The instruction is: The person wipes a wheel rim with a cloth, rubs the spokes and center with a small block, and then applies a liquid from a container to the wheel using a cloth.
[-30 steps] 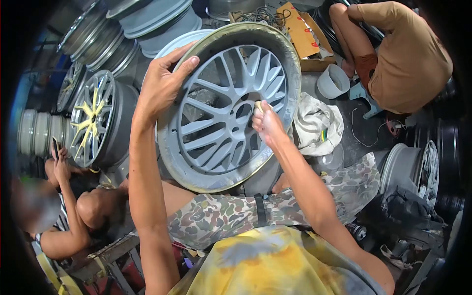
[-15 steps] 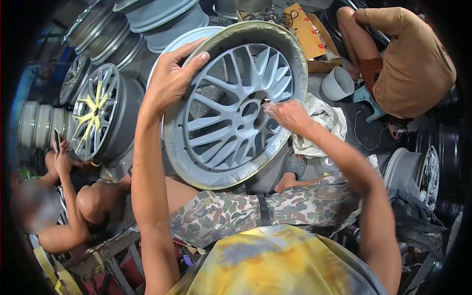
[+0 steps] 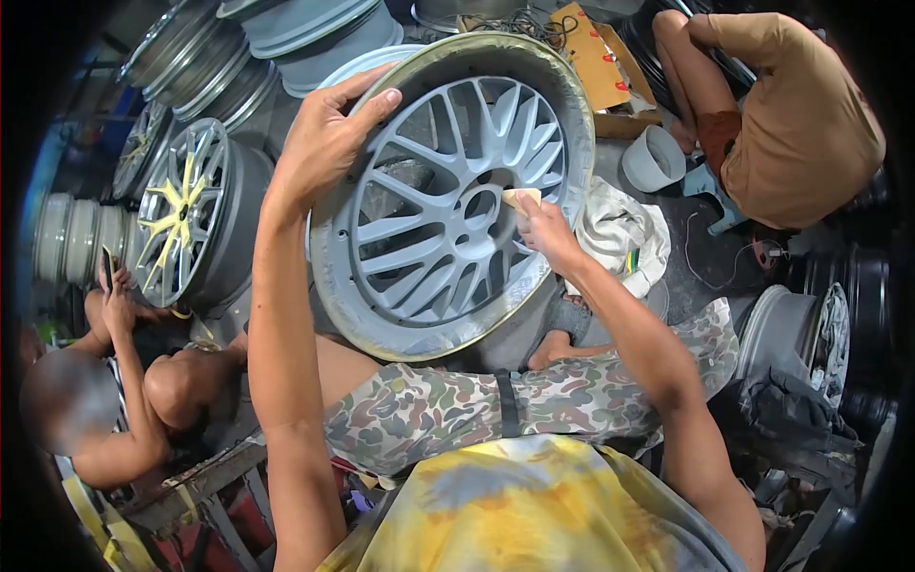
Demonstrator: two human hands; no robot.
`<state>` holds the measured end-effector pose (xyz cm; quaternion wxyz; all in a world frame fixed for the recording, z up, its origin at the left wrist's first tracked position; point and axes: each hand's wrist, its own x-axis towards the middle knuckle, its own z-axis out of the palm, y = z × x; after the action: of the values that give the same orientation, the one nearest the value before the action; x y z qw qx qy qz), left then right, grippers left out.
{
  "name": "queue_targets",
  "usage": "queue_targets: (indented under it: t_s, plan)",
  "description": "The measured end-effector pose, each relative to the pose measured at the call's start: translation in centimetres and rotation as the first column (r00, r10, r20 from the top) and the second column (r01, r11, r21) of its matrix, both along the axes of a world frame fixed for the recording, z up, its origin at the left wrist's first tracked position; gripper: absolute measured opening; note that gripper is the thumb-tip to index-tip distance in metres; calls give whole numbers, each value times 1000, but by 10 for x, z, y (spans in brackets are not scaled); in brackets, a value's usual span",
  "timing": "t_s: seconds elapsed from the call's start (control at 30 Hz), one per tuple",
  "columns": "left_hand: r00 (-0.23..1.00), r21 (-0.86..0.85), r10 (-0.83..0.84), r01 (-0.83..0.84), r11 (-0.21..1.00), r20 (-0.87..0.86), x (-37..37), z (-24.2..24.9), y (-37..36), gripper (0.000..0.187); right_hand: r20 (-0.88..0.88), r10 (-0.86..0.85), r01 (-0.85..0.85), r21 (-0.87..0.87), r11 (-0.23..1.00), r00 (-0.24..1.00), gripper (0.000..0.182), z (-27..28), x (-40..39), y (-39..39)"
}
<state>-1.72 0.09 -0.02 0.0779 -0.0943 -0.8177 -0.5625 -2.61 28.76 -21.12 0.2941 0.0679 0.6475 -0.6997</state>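
A large grey alloy wheel rim [image 3: 419, 226] with many spokes stands tilted in front of me, its face toward me. My left hand [image 3: 324, 133] grips its upper left edge, thumb over the lip and fingers behind. In my right hand [image 3: 548, 234] is a small beige folded piece of sandpaper [image 3: 522, 198], pinched between thumb and fingers. It overlaps the right side of the hub, close to the bolt holes. Below the rim are my camouflage shorts [image 3: 419, 410].
A white cloth [image 3: 624, 234] lies right of the rim, near a grey bucket [image 3: 653, 159]. One person [image 3: 801, 114] sits at upper right; another [image 3: 119, 381] at left holds a phone. A yellow-and-silver wheel [image 3: 186, 214] and stacked rims stand left. An open cardboard box [image 3: 610, 76] is behind.
My right hand has turned and shifted slightly down at the hub, so the beige sandpaper now shows more. The rim and left hand have moved slightly up and left in view.
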Motion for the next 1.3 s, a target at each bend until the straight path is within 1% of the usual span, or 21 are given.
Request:
queue_targets:
  t_s: [0.17,0.2,0.23,0.27,0.33,0.43,0.5,0.6,0.67,0.73,0.77,0.83,0.93,1.0,1.03,1.07,1.1,1.13,1.17,1.2,1.3]
  plan:
    - [1000,-4,-7,7,1000,3,-2,-8,-9,46,40,53,-48,-119,992,998,47,10,30,19]
    - [998,34,-41,40,999,37,-3,-7,-9,50,-415,92,-45,122,992,905,39,8,34,15]
    - [998,32,-48,47,998,37,-3,-8,-8,50,-760,213,75,325,943,615,32,6,38,11]
    - [998,30,-35,33,999,52,-5,-9,-9,50,-898,390,274,435,858,203,27,6,40,7]
    - [997,26,-22,20,999,68,-7,-11,-11,50,-851,447,271,515,814,275,27,1,43,-1]
    - [998,18,-35,34,999,42,-8,-10,-12,49,-856,480,355,517,779,194,26,-15,49,-22]
    - [1000,5,-2,3,1000,-24,-4,-10,-9,41,-830,378,225,493,840,409,19,-7,66,-31]
    - [998,126,-28,21,992,55,-3,-9,-5,40,-799,383,85,470,879,463,22,30,60,-25]
    - [999,83,-19,16,996,32,-5,-11,-7,40,-784,509,71,566,822,357,21,18,34,-10]
    - [1000,42,-10,10,999,11,-3,-10,-6,40,-635,771,238,744,624,-39,15,25,7,-1]
    - [1000,52,-14,14,999,10,-3,-8,-5,40,-634,772,239,744,624,-41,15,31,-7,-2]
    - [1000,68,-20,19,998,9,-1,-6,-2,40,-391,888,328,828,455,-243,10,55,-24,-6]
    - [1000,66,-11,9,998,25,1,-1,0,40,-431,891,381,806,453,-146,9,36,-11,-13]
    - [999,13,-19,19,1000,-44,0,1,1,40,-547,831,360,758,544,-105,15,9,5,-28]
    - [999,-34,-35,35,999,-17,0,2,-2,47,-659,697,165,750,641,283,20,4,14,-42]
    - [999,-36,-37,36,999,-8,2,2,-2,47,-579,488,13,652,758,653,26,0,21,-47]
    - [999,35,-33,32,999,34,3,3,0,43,-430,372,-199,394,897,823,39,1,12,-45]
    - [997,107,-37,29,994,72,3,4,4,39,76,291,-291,-13,957,954,39,3,-1,-42]
    - [998,98,-34,28,995,61,0,0,2,39,76,280,-280,-11,960,957,39,3,-1,-37]
    - [998,99,-35,30,995,55,-2,0,2,39,-140,349,-322,187,928,927,35,6,-2,-36]
    - [999,57,-26,24,998,36,2,0,-1,40,-559,649,-137,694,707,517,23,12,2,-37]
